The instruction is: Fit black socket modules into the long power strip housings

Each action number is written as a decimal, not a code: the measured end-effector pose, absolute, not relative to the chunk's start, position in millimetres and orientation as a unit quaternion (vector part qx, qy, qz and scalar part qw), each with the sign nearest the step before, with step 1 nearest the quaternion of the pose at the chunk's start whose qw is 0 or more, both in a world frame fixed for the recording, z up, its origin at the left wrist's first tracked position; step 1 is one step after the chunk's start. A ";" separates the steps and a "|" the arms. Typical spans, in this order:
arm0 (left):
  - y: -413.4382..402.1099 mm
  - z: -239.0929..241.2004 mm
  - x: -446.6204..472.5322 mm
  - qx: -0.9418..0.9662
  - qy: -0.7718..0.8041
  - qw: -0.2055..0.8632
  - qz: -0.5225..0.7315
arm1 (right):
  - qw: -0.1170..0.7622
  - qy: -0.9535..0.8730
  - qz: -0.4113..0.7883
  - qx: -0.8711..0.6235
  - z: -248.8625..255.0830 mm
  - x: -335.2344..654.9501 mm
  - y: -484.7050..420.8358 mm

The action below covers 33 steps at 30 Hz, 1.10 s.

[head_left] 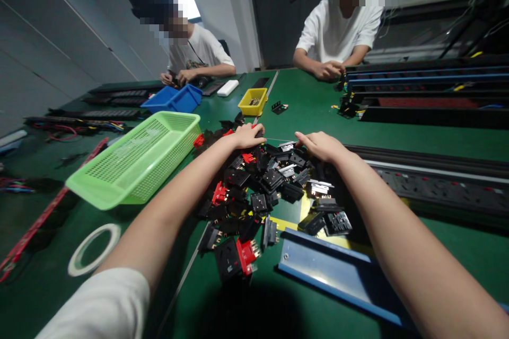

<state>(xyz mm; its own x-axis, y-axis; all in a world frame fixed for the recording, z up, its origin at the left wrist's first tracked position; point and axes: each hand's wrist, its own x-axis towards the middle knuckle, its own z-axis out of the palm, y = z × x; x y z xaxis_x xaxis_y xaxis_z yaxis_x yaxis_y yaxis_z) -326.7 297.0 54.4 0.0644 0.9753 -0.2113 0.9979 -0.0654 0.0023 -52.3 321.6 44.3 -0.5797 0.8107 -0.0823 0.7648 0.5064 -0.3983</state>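
Observation:
A heap of several black and red socket modules (pixel 262 185) lies on the green table (pixel 318 111) in front of me. My left hand (pixel 248 135) rests palm down on the far left edge of the heap, fingers curled over the parts. My right hand (pixel 320 145) lies on the far right edge, fingers bent onto the modules. Whether either hand grips a part is hidden under the fingers.
A light green basket (pixel 139 161) stands tilted at the left, a tape ring (pixel 93 249) near it. A blue metal rail (pixel 338 275) lies close to me, a long black power strip (pixel 437 183) at right. A yellow bin (pixel 252 101) and blue bins (pixel 175 99) sit farther back. Two people work across the table.

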 end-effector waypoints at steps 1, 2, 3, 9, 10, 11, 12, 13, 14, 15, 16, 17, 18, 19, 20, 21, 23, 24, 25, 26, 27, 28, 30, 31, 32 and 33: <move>291.5 55.6 -325.7 0.723 0.681 0.076 -0.086 | 0.057 -0.866 0.201 -0.455 44.6 -52.3 321.3; 286.3 57.4 -324.6 0.721 0.681 0.079 -0.096 | 0.057 -0.866 0.202 -0.454 44.9 -52.3 321.1; 281.8 59.7 -323.6 0.720 0.680 0.084 -0.107 | 0.057 -0.866 0.203 -0.454 45.2 -52.3 320.8; 284.9 79.2 -332.6 0.716 0.696 -0.032 -0.045 | 0.064 -0.870 0.209 -0.442 44.9 -52.9 321.3; 291.0 81.1 -338.6 0.701 0.709 -0.074 -0.008 | 0.066 -0.871 0.208 -0.440 44.3 -52.9 321.7; 298.1 82.2 -345.9 0.679 0.726 -0.103 0.025 | 0.068 -0.872 0.207 -0.439 43.6 -52.8 322.2; 305.5 82.1 -354.3 0.656 0.744 -0.117 0.047 | 0.069 -0.873 0.204 -0.438 43.0 -52.7 322.6; 312.9 81.0 -363.4 0.633 0.764 -0.113 0.054 | 0.067 -0.874 0.202 -0.436 42.3 -52.6 323.0; 319.8 78.9 -372.6 0.614 0.783 -0.093 0.050 | 0.065 -0.876 0.199 -0.435 41.9 -52.5 323.3; 325.9 75.9 -381.5 0.600 0.797 -0.059 0.042 | 0.063 -0.878 0.196 -0.433 41.6 -52.4 323.5; 330.8 72.2 -389.5 0.592 0.805 -0.010 0.032 | 0.061 -0.879 0.194 -0.432 41.4 -52.4 323.6; 334.5 68.1 -396.3 0.593 0.804 0.035 0.031 | 0.060 -0.879 0.192 -0.432 41.4 -52.3 323.6; 336.9 63.7 -401.8 0.598 0.799 0.053 0.032 | 0.059 -0.879 0.190 -0.432 41.4 -52.4 323.6; 338.0 59.3 -405.8 0.604 0.794 0.064 0.035 | 0.059 -0.880 0.189 -0.432 41.5 -52.5 323.6; 338.1 55.1 -408.6 0.609 0.789 0.067 0.041 | 0.059 -0.880 0.189 -0.432 41.5 -52.6 323.7; 337.3 51.5 -410.4 0.614 0.785 0.066 0.048 | 0.058 -0.881 0.189 -0.430 41.5 -52.7 323.9; 333.9 46.2 -412.5 0.619 0.780 0.065 0.062 | 0.057 -0.882 0.187 -0.428 41.3 -53.1 324.4; 331.6 44.6 -413.2 0.620 0.779 0.065 0.069 | 0.056 -0.883 0.185 -0.427 41.1 -53.3 324.6; 329.1 43.5 -413.8 0.620 0.778 0.064 0.076 | 0.055 -0.884 0.184 -0.426 41.0 -53.4 324.8; 326.6 43.0 -414.3 0.619 0.778 0.063 0.083 | 0.055 -0.885 0.183 -0.425 41.0 -53.5 324.9; 324.1 42.8 -414.8 0.617 0.780 0.062 0.090 | 0.054 -0.886 0.182 -0.424 41.1 -53.6 324.9; 321.8 42.8 -415.0 0.613 0.782 0.061 0.097 | 0.053 -0.886 0.182 -0.423 41.2 -53.6 324.8; 317.7 42.8 -415.0 0.602 0.789 0.057 0.111 | 0.051 -0.887 0.181 -0.422 41.6 -53.4 324.5; 316.1 42.7 -414.7 0.595 0.793 0.054 0.117 | 0.051 -0.887 0.180 -0.422 41.7 -53.3 324.5; 314.7 42.4 -414.4 0.588 0.798 0.051 0.122 | 0.050 -0.887 0.179 -0.423 41.7 -53.2 324.5; 313.4 42.0 -414.2 0.581 0.803 0.047 0.126 | 0.049 -0.887 0.178 -0.423 41.7 -53.2 324.6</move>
